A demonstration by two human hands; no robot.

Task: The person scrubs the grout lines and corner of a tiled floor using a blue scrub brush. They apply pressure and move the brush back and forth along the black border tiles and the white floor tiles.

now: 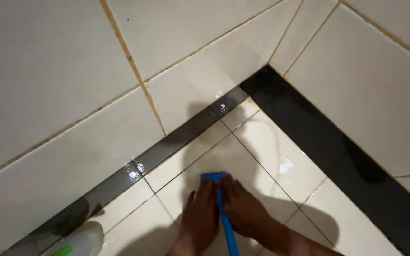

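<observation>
At the bottom centre of the frame we press both hands down on a blue brush [217, 178] lying on the wet tiled floor [281, 156]. Our left hand [200, 215] lies flat, fingers spread, just left of the blue handle [228, 227]; our right hand [243, 208] lies flat just right of it. The handle runs between them toward the bottom edge. A dark trim strip [181, 137] edges the walls, meeting in the corner at upper right. A white bottle [79, 242] sits at lower left.
</observation>
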